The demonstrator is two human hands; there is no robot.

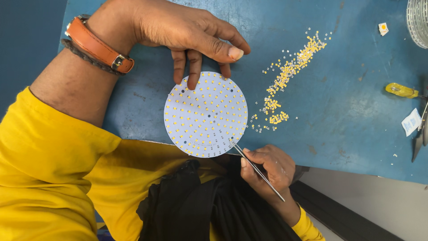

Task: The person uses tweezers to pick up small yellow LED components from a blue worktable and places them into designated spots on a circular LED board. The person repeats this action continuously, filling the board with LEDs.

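The left hand point(187, 33) comes in from the top left, with an orange strap on the wrist and a yellow sleeve on the arm. Its fingers point(194, 73) bend down and press on the top edge of the round white board point(206, 114). The hand is not closed around the board; it just pins it flat. The board lies on the blue bench point(347, 111), right at the near edge, in the middle of the view. It is covered with rings of tiny yellow squares.

The right hand point(267, 167) is just below and to the right of the board, near the person's body. It pinches a thin pair of metal tweezers point(256, 167). The tweezers are long and slanted: the back end points down to the right, and the tip points up to the left. The tip touches the lower right rim of the board. So the right hand is the one nearer to that spot, and the board lies up and to the left of it.

Further right, a loose heap of small yellow chips point(287, 73) is spread in a slanted line on the bench, just beside the board. They are in no box or tray. Far right there is a small yellow tool point(401, 90) and a little white packet point(411, 121), well apart from both hands.
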